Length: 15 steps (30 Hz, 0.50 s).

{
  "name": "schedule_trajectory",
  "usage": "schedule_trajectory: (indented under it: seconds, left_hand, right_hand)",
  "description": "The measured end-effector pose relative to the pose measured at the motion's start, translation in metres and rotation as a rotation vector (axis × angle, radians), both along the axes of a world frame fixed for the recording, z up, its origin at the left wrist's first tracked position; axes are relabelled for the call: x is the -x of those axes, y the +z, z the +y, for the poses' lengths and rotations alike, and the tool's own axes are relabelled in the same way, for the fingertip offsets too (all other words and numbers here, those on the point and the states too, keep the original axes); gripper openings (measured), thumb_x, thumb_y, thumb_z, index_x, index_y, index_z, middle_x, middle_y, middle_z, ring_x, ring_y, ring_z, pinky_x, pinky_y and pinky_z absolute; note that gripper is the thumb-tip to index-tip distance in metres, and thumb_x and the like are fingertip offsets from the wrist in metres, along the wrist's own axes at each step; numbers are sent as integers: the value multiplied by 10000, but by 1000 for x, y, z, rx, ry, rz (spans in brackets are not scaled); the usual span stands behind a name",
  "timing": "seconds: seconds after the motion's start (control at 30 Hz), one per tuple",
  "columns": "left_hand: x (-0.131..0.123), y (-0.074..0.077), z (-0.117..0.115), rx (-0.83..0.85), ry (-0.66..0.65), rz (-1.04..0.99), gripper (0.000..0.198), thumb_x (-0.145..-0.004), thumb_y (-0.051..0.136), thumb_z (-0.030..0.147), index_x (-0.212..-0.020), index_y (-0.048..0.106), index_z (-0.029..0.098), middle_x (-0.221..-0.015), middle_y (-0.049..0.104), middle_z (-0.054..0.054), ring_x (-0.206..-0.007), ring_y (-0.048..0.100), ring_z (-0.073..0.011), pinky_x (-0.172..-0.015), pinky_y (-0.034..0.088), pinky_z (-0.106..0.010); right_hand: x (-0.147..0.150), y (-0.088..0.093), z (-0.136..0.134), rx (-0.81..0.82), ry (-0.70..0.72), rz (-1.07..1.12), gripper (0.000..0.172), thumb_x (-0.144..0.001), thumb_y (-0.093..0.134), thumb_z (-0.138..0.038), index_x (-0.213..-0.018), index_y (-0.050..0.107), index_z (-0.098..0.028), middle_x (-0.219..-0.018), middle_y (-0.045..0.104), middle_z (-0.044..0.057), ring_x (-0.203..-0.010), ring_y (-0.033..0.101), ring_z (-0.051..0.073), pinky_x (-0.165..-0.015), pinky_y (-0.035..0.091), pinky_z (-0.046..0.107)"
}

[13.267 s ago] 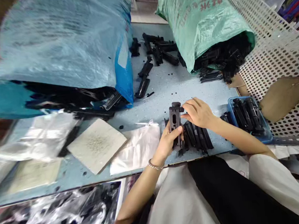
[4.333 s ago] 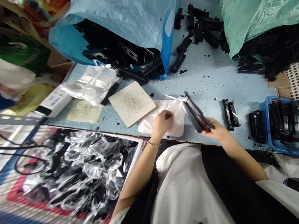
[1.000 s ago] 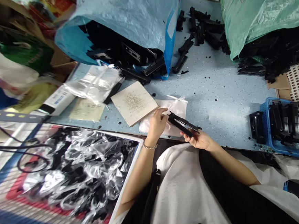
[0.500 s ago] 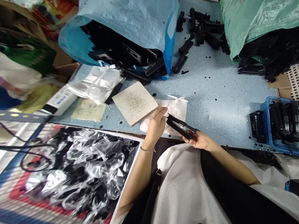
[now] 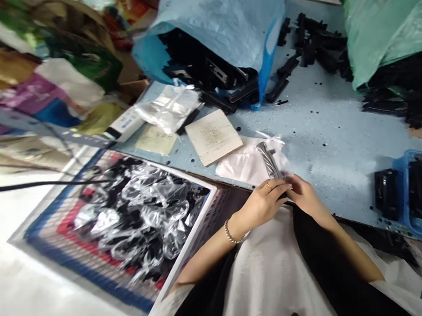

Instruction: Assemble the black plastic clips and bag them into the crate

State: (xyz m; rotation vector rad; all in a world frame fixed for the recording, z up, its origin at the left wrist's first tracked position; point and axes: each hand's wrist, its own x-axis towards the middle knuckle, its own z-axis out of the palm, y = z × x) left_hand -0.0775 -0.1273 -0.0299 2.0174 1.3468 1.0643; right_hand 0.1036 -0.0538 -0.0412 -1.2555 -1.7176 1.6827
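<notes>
Hands now together (part seemingly bagged)

L hand has come off its spot by the tile & now meets R hand at near end of blk pc, fingers bunched there, R grip partly hidden. Pc has swung steeper, far end pointing away, & looks greyish/shiny, poss. in clear film. White pkt less covered. Pcs seen approx 4 s ago on surface right of R hand gone. View shifted: more floor, basket cut off at R edge.
</notes>
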Motion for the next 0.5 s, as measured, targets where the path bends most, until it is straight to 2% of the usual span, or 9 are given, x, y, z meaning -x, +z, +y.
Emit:
schedule_trajectory:
  seconds: [0.07, 0.13, 0.17, 0.2, 0.27, 0.33, 0.37, 0.43, 0.5]
  left_hand:
    - [26, 25, -18, 94, 36, 0, 353, -1004, 574, 273, -1352, 617, 231, -1257, 676, -100, -1165, 677, -214, -1037, 582, -378]
    - [63, 42, -45, 216, 83, 25, 340, -994, 593, 304, -1325, 651, 252, -1253, 694, -82, -1161, 682, -210, -1030, 575, -355]
    - [85, 42, -59, 280, 126, 54, 334, -989, 595, 311, -1310, 666, 260, -1246, 703, -76, -1157, 684, -215, -1030, 570, -360]
    - [107, 36, -72, 351, 185, 94, 327, -978, 598, 315, -1290, 682, 260, -1233, 714, -74, -1147, 689, -223, -1030, 566, -371]
    - [149, 5, -89, 525, 359, 191, 300, -932, 616, 292, -1207, 725, 243, -1211, 730, -80, -1120, 701, -251, -1044, 549, -400]
    - [179, -42, -94, 737, 581, 282, 278, -849, 637, 214, -1100, 756, 211, -1201, 740, -100, -1145, 694, -293, -1070, 524, -418]
    - [188, -66, -93, 820, 685, 309, 306, -815, 624, 171, -1091, 756, 190, -1229, 734, -118, -1189, 677, -314, -1091, 506, -427]
    - [194, -107, -86, 901, 791, 327, 397, -770, 593, 119, -1138, 739, 148, -1305, 703, -156, -1282, 626, -342, -1115, 484, -436]
    - [188, -128, -80, 908, 799, 316, 458, -760, 576, 114, -1195, 717, 135, -1345, 686, -161, -1342, 585, -336, -1123, 478, -423]
  right_hand:
    - [-6, 6, -1, 166, 117, 58, 359, -868, 718, -416, -1175, 684, -233, -1017, 727, 35, -895, 677, 193, -835, 541, 332]
    - [-11, 5, 2, 252, 126, 35, 415, -865, 734, -446, -1223, 680, -244, -1067, 734, 46, -876, 692, 185, -845, 551, 346]
    - [-13, 2, 5, 256, 87, 25, 417, -859, 737, -467, -1206, 690, -240, -1062, 736, 52, -862, 693, 183, -845, 556, 353]
    - [-14, -3, 9, 249, 36, 27, 413, -852, 739, -491, -1171, 702, -232, -1042, 738, 56, -851, 690, 183, -842, 560, 360]
    - [-13, -12, 16, 250, -44, 62, 398, -833, 750, -521, -1088, 720, -217, -972, 736, 60, -831, 680, 185, -821, 568, 367]
    - [-9, -20, 21, 270, -77, 105, 379, -824, 761, -518, -1043, 724, -211, -933, 730, 60, -811, 668, 183, -797, 569, 366]
    - [-6, -22, 22, 278, -78, 117, 371, -823, 764, -510, -1038, 725, -210, -928, 729, 60, -804, 664, 181, -793, 568, 367]
    - [-2, -26, 23, 283, -70, 124, 372, -822, 766, -507, -1037, 726, -207, -922, 728, 59, -800, 660, 182, -794, 566, 372]
    - [-1, -27, 23, 283, -64, 120, 390, -819, 764, -520, -1043, 726, -202, -922, 728, 60, -804, 660, 184, -794, 567, 374]
